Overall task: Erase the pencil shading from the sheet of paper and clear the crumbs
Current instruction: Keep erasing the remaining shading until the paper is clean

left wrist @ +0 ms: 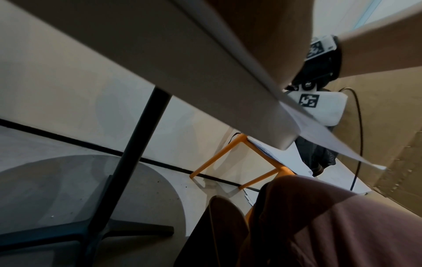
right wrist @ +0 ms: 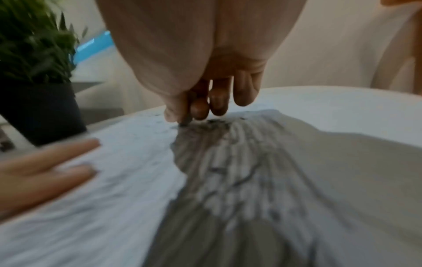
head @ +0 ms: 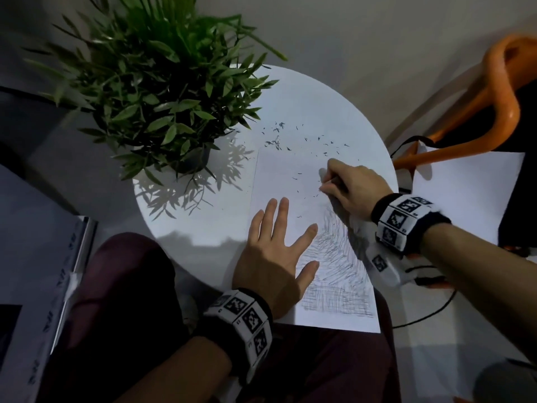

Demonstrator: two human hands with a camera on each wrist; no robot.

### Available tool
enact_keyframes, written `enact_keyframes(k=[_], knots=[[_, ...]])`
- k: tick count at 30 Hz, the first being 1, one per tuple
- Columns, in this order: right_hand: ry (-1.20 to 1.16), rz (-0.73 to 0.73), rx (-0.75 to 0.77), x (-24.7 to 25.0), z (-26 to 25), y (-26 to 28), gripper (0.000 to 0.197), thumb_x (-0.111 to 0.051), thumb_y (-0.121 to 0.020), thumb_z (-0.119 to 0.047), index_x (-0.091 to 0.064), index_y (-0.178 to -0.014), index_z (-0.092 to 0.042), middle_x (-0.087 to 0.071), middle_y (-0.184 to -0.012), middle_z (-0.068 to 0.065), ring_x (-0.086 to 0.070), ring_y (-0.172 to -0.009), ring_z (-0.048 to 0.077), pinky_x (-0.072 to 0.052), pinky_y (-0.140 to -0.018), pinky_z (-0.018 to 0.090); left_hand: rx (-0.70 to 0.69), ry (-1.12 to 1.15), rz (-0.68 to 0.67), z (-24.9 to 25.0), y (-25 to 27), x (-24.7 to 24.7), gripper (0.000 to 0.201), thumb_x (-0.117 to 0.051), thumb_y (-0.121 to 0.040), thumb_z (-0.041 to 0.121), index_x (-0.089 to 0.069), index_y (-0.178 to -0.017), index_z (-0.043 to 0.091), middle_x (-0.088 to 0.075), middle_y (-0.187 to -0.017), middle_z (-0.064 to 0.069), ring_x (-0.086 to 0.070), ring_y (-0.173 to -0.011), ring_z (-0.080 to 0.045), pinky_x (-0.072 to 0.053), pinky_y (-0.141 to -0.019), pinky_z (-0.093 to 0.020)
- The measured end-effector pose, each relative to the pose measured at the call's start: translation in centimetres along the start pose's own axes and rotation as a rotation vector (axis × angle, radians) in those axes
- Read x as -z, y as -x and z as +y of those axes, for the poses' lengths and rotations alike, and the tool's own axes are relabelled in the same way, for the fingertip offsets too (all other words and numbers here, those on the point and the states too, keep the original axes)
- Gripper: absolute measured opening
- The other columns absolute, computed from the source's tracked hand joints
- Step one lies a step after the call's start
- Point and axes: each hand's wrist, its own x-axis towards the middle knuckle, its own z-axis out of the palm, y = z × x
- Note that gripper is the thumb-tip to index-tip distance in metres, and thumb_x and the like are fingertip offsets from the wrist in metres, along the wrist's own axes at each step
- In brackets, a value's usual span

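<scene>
The left hand lies flat, palm down, fingers straight and spread, pointing toward twelve o'clock, the thumb angled out toward two o'clock. Its forearm enters from six o'clock, and a black wristband with white tiles of black square markers wraps the wrist. The right hand sits at about two o'clock from the left, well apart from it, its fingers curled down and bunched together, tips pressed low; they seem to pinch something small and dark, though the blur hides what. Its forearm reaches in from four o'clock, with a matching marker-tiled black wristband on the wrist.
</scene>
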Motion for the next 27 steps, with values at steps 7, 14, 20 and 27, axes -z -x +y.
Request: enact_keyframes(k=[7,14,20,27], knots=[[-0.098,-0.093,0.202,-1.8,-3.4,1.9,0.019,-0.055,-0.097,-0.039,-0.041,-0.089,-0.029,-0.058,-0.068,-0.013,-0.055,-0.064,0.015,-0.044,-0.057,0.033,-0.017,0.024,0.041,0.0,0.0,0.0,0.057,-0.041,-0.095,0.057,-0.049,-0.146,0.032,-0.014,-0.162,-0.026,-0.012,-0.151,-0.041,-0.015,-0.12,-0.056],[-0.149,0.0,-0.152,0.8,-1.2,-0.7,0.022,-0.058,-0.096,-0.034,-0.042,-0.083,-0.027,-0.063,-0.077,-0.005,-0.059,-0.071,0.022,-0.043,-0.062,0.032,-0.01,-0.004,0.005,0.0,0.1,-0.1,0.057,-0.039,-0.095,0.06,-0.049,-0.145,0.034,-0.009,-0.163,-0.025,-0.009,-0.152,-0.039,-0.012,-0.121,-0.055],[-1.364,-0.425,-0.471,-0.4,-4.3,2.7,0.025,-0.059,-0.089,-0.024,-0.057,-0.099,-0.001,-0.071,-0.1,0.02,-0.072,-0.081,0.022,-0.06,-0.073,0.028,-0.029,0.078,0.087,-0.2,0.0,-0.2,0.047,-0.049,-0.093,0.057,-0.055,-0.12,0.019,-0.022,-0.16,-0.027,-0.017,-0.151,-0.04,-0.023,-0.117,-0.058],[-1.472,0.305,-0.369,-0.1,-3.6,-0.4,0.011,-0.051,-0.102,-0.014,-0.054,-0.092,-0.01,-0.072,-0.11,0.015,-0.071,-0.102,0.028,-0.058,-0.084,0.037,-0.018,0.101,0.118,0.0,-0.1,0.0,0.042,-0.058,-0.085,0.056,-0.058,-0.105,0.019,-0.026,-0.158,-0.027,-0.022,-0.149,-0.039,-0.024,-0.118,-0.054]])
